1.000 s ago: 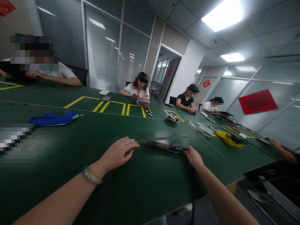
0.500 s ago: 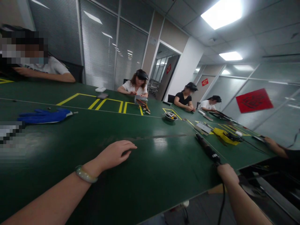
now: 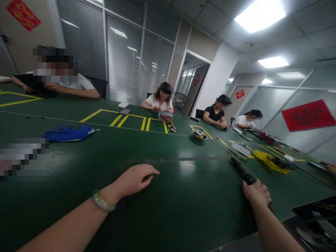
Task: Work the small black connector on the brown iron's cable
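Green counter surface (image 3: 168,199), marked with yellow tape lines, is shown beneath both hands, with glazed partitions behind. A black, rod-shaped tool (image 3: 240,169) is noted on the right side of the counter, well apart from the left hand (image 3: 133,180) and in contact with the right hand (image 3: 256,194). Its long axis is slanted: the far end is pointed forward and to the left, and the near end is covered by the right hand. Whether the shaft is resting on the counter or slightly raised cannot be determined.

The right hand is found closed around the near part, thumb on the left side and fingers curled over on the right. The left hand is held palm down and empty, fingers extended loosely, thumb slightly parted from them; its fingertips are directed toward the tool's side, with bare green surface between. Contact of that palm with the counter cannot be confirmed.

Beyond the far end, a pale grey box (image 3: 240,150) is located nearby. Farther right, a yellow holder (image 3: 258,155) is seen with a black item (image 3: 279,162) in it. Ahead and to the left of the tool, a metal bowl (image 3: 200,138) of small parts is observed. A blue glove (image 3: 68,133) is placed far to the left, beyond the left hand.
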A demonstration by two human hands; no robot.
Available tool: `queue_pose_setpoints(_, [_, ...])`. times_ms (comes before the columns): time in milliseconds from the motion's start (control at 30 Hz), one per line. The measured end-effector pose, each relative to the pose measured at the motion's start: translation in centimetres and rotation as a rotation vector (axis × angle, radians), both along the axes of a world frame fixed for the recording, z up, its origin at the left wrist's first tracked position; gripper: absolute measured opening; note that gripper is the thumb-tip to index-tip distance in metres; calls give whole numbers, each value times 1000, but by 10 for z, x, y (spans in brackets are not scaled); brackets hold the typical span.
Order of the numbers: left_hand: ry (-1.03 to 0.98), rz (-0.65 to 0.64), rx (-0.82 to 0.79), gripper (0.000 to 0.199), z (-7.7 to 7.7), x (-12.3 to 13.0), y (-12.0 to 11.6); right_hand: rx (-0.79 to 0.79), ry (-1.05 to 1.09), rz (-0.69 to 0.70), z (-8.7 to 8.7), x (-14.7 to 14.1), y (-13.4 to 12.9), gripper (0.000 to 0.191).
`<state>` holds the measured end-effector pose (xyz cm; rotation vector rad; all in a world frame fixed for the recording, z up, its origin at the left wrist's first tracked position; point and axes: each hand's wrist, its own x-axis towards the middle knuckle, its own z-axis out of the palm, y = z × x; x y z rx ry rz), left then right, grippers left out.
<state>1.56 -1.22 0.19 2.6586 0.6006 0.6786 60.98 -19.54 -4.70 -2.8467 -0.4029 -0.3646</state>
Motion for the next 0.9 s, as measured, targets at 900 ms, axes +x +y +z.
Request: queue_pose_setpoints(900, [-66,135,-5,43,7,-2,-5,73,18,673,-3,-79,-17,53])
